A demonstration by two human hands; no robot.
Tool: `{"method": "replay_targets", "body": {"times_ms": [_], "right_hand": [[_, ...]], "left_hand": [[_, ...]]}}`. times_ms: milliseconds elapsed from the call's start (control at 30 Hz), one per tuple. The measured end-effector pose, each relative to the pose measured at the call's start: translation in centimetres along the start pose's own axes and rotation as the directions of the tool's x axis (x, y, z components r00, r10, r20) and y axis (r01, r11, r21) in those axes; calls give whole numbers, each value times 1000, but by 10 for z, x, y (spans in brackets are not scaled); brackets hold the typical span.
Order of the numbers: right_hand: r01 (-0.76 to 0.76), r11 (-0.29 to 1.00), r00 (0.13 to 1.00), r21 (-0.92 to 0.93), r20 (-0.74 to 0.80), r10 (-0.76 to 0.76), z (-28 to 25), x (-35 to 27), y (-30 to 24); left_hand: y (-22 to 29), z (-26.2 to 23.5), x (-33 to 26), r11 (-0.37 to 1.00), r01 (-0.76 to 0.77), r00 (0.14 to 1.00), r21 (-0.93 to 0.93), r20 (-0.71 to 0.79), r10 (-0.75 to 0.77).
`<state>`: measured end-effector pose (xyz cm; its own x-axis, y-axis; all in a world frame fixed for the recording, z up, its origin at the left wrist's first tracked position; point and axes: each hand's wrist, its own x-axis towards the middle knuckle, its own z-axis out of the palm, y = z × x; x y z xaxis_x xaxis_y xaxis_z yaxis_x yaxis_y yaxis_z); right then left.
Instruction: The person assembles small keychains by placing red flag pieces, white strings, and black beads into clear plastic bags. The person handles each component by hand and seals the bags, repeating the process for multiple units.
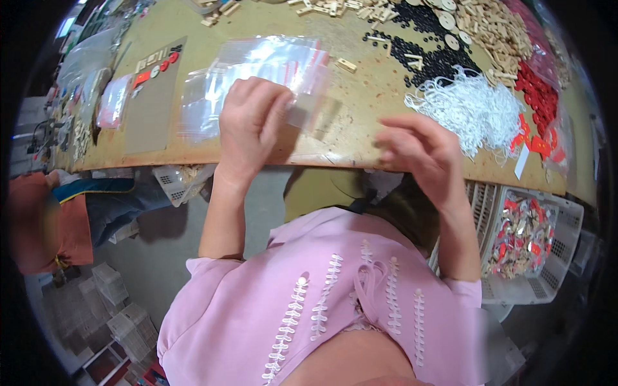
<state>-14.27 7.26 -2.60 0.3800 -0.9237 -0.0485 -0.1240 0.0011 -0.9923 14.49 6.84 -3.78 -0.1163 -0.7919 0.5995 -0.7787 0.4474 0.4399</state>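
My left hand point(253, 122)'s curled over the clear bags point(203, 103), can't tell if gripping, and my half-open right hand point(423, 153) drifting right could snag white string point(473, 109).

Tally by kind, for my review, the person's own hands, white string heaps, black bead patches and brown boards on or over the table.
Left hand and right hand: 2
White string heap: 1
Black bead patch: 1
Brown board: 1
Total: 5
The clear bags near the left hand overlap too much to count.
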Motion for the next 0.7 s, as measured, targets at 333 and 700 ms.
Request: {"method": "replay_targets", "body": {"times_ms": [333, 700], "right_hand": [[-184, 961, 978, 208, 137, 158, 5, 5, 0], [-61, 963, 987, 261, -130, 98, 14, 7, 2]], "left_hand": [[35, 36, 5, 938, -47, 989, -345, 114, 92], [65, 61, -3, 836, 237, 963, -495, 236, -133]]}}
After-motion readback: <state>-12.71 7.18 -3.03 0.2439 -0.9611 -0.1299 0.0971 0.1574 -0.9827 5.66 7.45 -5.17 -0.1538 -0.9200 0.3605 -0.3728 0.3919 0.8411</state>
